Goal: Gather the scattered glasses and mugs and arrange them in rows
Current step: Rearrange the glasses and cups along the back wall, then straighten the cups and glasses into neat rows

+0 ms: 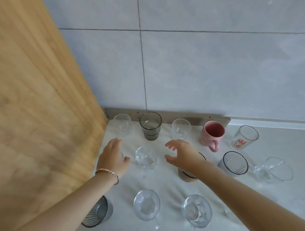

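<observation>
The left hand [113, 155] wraps a clear glass, mostly hidden. The right hand [181, 155] hangs open above the smooth white counter [171, 183], near a round pink mug [211, 133].

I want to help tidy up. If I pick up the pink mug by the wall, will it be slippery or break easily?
The pink mug looks like glazed ceramic, so it is probably stiff, a bit heavy, and would likely chip or crack if dropped. Its handle faces the person, which should give a steady grip. It stands upright on a flat base, so a gentle push should slide it rather than tip it.
</observation>
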A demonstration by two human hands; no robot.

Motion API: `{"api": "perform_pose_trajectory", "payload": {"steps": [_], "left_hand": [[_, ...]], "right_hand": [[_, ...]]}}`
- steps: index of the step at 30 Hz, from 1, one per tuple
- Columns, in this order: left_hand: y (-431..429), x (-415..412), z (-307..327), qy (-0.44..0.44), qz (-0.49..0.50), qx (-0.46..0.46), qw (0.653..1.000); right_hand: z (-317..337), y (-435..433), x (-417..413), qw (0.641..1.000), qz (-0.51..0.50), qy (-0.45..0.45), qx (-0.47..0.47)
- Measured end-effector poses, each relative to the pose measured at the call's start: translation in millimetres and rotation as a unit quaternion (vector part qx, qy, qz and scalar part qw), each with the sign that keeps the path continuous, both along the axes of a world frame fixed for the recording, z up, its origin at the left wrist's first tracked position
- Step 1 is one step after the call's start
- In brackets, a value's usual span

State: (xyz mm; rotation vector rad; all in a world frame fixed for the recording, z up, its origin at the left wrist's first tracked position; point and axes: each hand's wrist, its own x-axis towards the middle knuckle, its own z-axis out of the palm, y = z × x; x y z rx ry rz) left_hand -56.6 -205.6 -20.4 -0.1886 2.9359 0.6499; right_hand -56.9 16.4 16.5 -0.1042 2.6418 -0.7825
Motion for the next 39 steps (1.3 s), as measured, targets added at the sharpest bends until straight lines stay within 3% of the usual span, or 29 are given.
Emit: {"api": "perform_pose_trajectory", "payload": {"steps": [4,7,11,19,24,31,39], "left_hand": [[-35,7,-14,-0.099,0.057,0.029,0.993],[-40,10,-22,-0.118,0.076,0.089,0.986],[-44,7,-33,-0.108,0.081,0.144,0.98],[-44,-10,-40,-0.085,0.068,0.127,0.986],[-28,-17,-39,-0.109,0.159,0.143,0.971],[-24,-14,-43,-0.091,0.191,0.209,0.955],[-24,-7,-42,-0.104,0.188,0.199,0.956]], "right_hand": [[-33,-59,-5,0.998,0.001,-0.052,0.041],[-55,-85,-3,0.995,-0.045,-0.081,0.041],[-70,-91,-2,0.994,-0.091,-0.045,0.048],[-79,-82,9,0.994,-0.093,-0.027,0.045],[-82,-86,6,0.99,-0.137,-0.021,0.018],[-86,-89,-3,0.991,-0.133,-0.003,0.014],[-84,-86,-4,0.993,-0.12,-0.01,0.018]]}}
